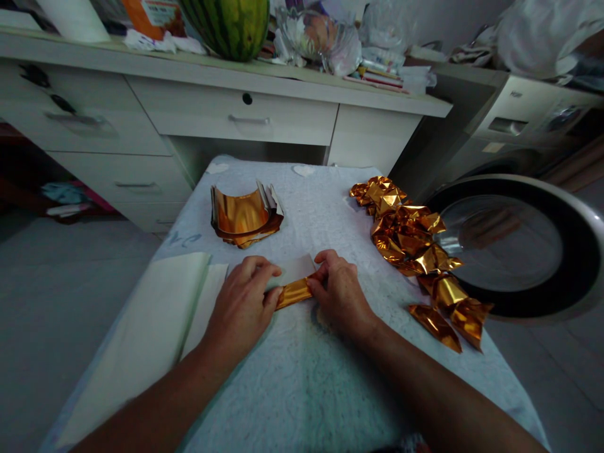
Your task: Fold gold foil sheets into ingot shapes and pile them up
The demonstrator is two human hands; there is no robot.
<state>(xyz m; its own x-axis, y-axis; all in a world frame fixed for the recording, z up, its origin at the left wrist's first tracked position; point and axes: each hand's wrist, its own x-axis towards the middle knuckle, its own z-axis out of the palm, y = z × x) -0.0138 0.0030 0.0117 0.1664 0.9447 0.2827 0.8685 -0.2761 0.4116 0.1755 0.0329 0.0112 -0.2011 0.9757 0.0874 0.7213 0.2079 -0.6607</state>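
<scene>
A sheet of gold foil paper (295,292) lies between my hands, its near edge folded over to show a gold strip and its far part pale grey. My left hand (248,296) pinches the strip's left end between thumb and fingers. At the right end, my right hand (338,289) grips the paper the same way. Beyond my left hand sits a curved stack of gold foil sheets (240,214). A long pile of folded gold foil pieces (408,236) runs along the right side of the cloth-covered table (302,377).
White paper sheets (146,314) lie at the table's left. Behind stands a white counter (283,78) with drawers, bearing a watermelon (226,25) and a glass bowl (311,34). To the right, a washing machine's round door (514,245) hangs open beside the table edge.
</scene>
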